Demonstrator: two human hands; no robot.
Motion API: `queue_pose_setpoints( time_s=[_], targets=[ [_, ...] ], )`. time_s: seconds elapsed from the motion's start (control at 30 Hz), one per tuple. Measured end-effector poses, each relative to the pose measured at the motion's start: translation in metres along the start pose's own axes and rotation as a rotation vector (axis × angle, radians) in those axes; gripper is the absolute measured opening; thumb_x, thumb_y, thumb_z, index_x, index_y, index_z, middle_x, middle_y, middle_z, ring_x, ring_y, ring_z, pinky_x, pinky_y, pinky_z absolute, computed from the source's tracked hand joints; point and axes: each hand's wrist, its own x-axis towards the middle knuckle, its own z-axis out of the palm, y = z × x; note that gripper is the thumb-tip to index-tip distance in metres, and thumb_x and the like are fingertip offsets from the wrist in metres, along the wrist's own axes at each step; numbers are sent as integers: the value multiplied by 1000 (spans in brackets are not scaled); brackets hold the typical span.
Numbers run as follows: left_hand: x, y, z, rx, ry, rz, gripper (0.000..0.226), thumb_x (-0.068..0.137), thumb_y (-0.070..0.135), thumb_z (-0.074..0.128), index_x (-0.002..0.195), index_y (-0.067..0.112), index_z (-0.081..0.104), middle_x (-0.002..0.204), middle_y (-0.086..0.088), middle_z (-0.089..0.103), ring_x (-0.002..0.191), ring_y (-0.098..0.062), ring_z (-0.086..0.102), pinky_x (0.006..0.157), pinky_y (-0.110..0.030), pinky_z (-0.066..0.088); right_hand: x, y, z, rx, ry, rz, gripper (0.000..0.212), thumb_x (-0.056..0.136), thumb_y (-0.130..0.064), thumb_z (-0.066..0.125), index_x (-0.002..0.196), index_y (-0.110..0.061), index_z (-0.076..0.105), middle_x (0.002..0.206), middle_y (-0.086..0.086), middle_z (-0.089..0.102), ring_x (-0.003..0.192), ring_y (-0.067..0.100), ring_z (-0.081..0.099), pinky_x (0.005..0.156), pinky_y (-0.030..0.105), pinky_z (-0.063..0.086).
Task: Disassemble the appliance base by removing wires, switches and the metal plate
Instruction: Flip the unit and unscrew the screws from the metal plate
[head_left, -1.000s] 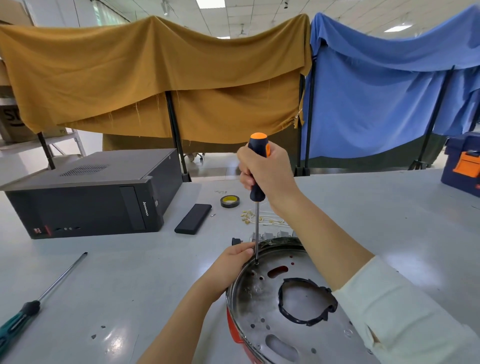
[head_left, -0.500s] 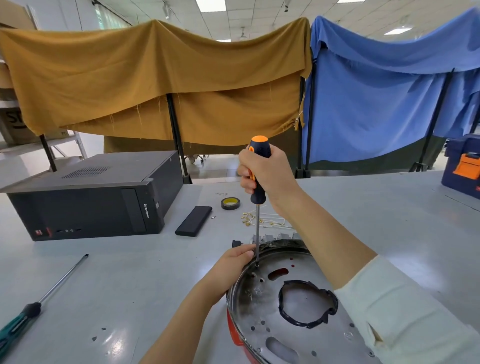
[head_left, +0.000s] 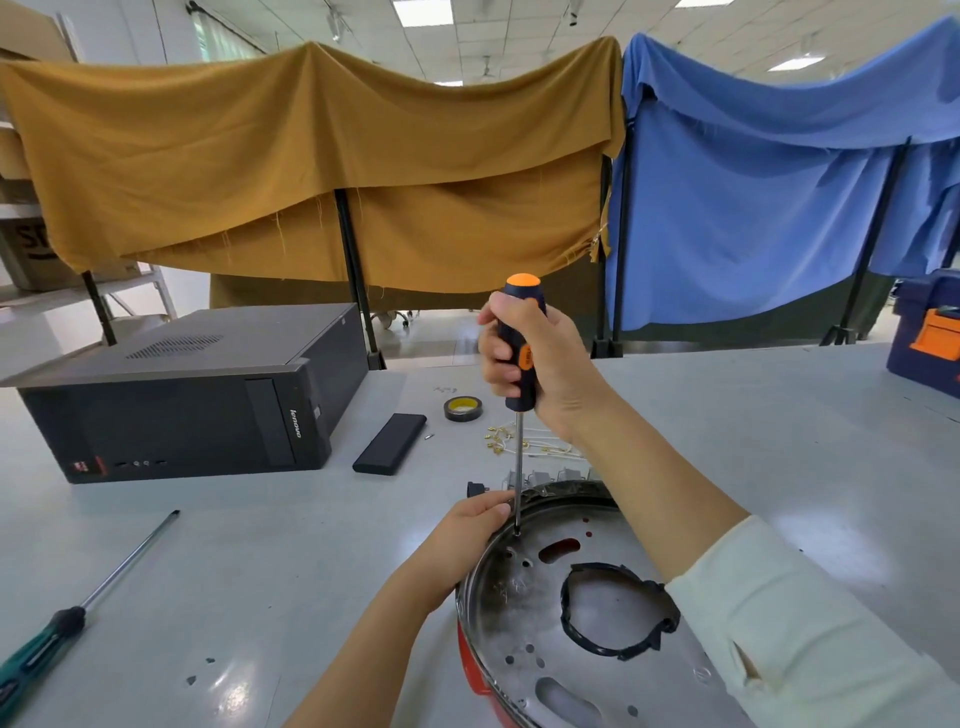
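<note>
Base (head_left: 524, 649) of the appliance sits on the worktop (head_left: 260, 561) at the near edge, red-sided, its metal plate (head_left: 618, 592) facing up and cut off by the bottom of the view. Right hand (head_left: 535, 358) is raised above the base's far rim, forearm slanting up from a cream sleeve (head_left: 810, 639) at the lower right; its fingers wrap the black-and-orange handle of a screwdriver (head_left: 519, 374), held upright with the tip down on the plate near the far-left rim. Whether the tip sits in a screw cannot be made out. Left hand (head_left: 467, 535) reaches in from below and lies on the base's left rim, fingers curled over the edge beside the shaft, gripping the rim; the fingertips are partly hidden behind the shaft. A torn black ring (head_left: 618, 613) lies at the plate's middle. Just beyond the base, small grey parts and a black one are half hidden by the rim; farther off lie thin wires (head_left: 524, 447) with brass ends, a tape roll (head_left: 463, 408) and a flat black block (head_left: 389, 444). Left of the base are a computer case (head_left: 192, 395) and a green-handled screwdriver (head_left: 83, 613), its handle cut off.
</note>
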Motion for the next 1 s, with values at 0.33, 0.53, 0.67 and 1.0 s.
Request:
queue_pose_setpoints(
  time_s=[0.33, 0.53, 0.67, 1.0],
  targets=[
    [1, 0, 0, 20, 1, -16, 35, 100, 20, 36, 114, 31, 66, 111, 4, 69, 107, -16, 62, 101, -40, 44, -3, 7, -10, -136, 316, -197, 27, 81, -22, 73, 85, -12, 48, 67, 1, 58, 52, 14, 54, 49, 26, 48],
    [3, -3, 0, 10, 7, -16, 33, 100, 19, 37, 117, 26, 65, 115, 0, 67, 112, -22, 60, 104, -43, 41, -4, -2, -10, -93, -138, -3, 17, 88, -22, 60, 80, -11, 51, 61, 0, 53, 48, 14, 41, 51, 24, 39],
    [3, -4, 0, 1, 10, -3, 34, 100, 18, 38, 114, 28, 67, 112, 2, 69, 109, -19, 61, 102, -42, 43, -4, 0, -8, -309, 159, -103, 30, 84, -20, 69, 97, -13, 43, 72, 2, 55, 55, 17, 52, 56, 26, 49],
    [2, -1, 1, -7, 6, -8, 35, 99, 18, 38, 107, 33, 69, 109, 3, 70, 106, -18, 63, 100, -41, 45, 1, -3, 6, -162, -66, 75, 27, 86, -16, 57, 68, -15, 38, 54, 0, 37, 39, 12, 29, 41, 21, 26]
  ],
)
